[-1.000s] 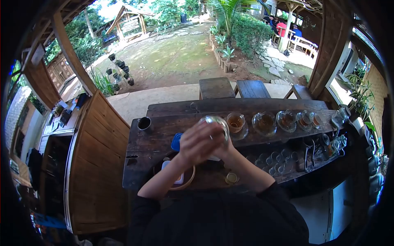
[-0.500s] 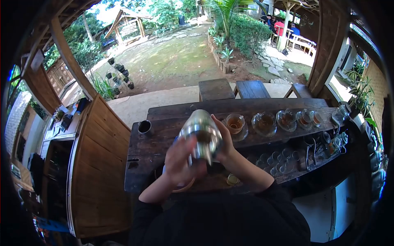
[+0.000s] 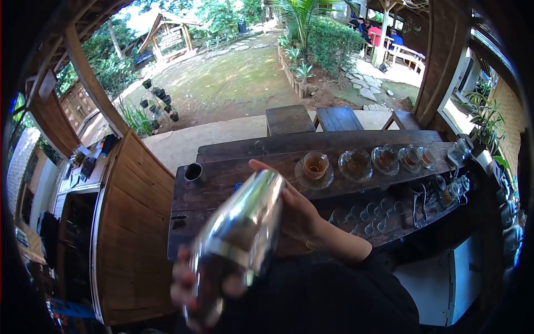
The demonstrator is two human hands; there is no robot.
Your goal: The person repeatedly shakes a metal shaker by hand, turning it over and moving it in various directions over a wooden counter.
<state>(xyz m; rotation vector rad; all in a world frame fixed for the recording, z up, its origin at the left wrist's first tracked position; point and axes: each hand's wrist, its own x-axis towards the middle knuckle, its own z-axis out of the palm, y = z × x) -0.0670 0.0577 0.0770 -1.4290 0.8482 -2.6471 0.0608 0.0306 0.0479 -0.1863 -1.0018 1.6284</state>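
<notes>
A shiny metal cocktail shaker is tilted in front of my chest, one end up and to the right, the other down and to the left. My left hand wraps its fingers round the lower end and is smeared by motion. Around the upper end curls my right hand, partly hidden behind the metal. Beyond the shaker, a glass cup of amber drink stands on a saucer on the dark wooden counter.
More glass cups of drink line the counter to the right. Several small empty glasses stand on the lower shelf, near metal tongs. A dark mug sits at the left. Stools are beyond the counter; distant people sit outside.
The shaker has swung down and left, closer to me, and is tilted further over. My left hand has dropped with its lower end; my right hand stays near the upper end.
</notes>
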